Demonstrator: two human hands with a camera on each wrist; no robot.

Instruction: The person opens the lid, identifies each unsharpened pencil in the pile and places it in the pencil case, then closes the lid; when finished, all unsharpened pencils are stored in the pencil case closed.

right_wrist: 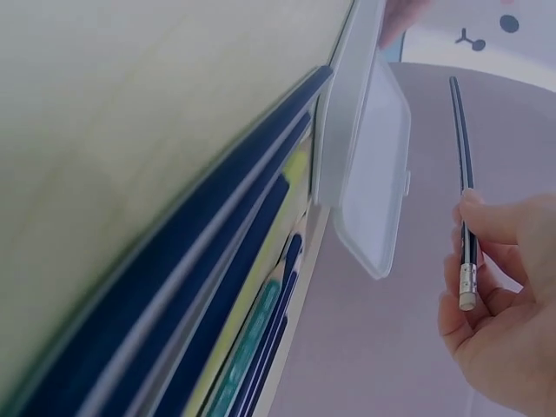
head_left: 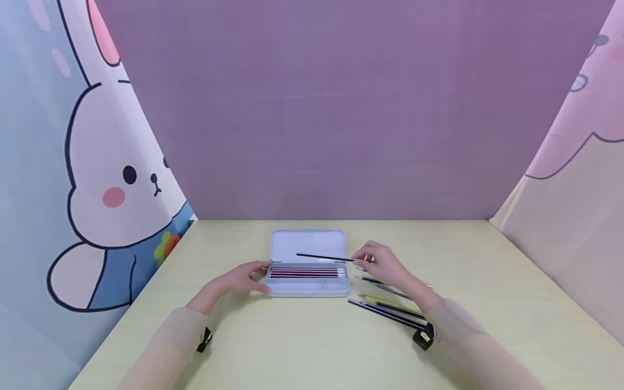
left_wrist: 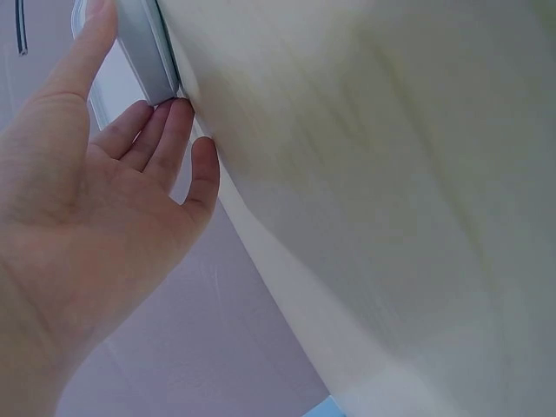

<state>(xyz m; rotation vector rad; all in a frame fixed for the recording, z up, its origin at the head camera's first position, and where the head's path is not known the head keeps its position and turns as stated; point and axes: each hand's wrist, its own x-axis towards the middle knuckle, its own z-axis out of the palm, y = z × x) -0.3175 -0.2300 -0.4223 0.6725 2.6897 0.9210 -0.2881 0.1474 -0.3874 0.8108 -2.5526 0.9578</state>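
A white pencil case (head_left: pixel 297 287) lies on the table with its lid (head_left: pixel 308 244) flipped back. Several dark red striped pencils (head_left: pixel 307 273) lie side by side in its rear compartment. At the case's left end, my left hand (head_left: pixel 242 277) holds it, thumb by the front corner and fingers further back. Near the eraser end, my right hand (head_left: pixel 382 262) pinches a black-and-white striped pencil (head_left: pixel 322 255) between thumb and fingers. That pencil is raised over the case, pointing left across the lid; its white eraser (right_wrist: pixel 467 301) shows in the right wrist view.
Loose striped pencils (head_left: pixel 390 315) and a yellow-green pencil (head_left: pixel 390 303) are spread right of the case, under the right forearm. A teal pen-like item (right_wrist: pixel 252 334) lies among them. A purple backdrop (head_left: pixel 341 108) stands behind the table (head_left: pixel 292 346).
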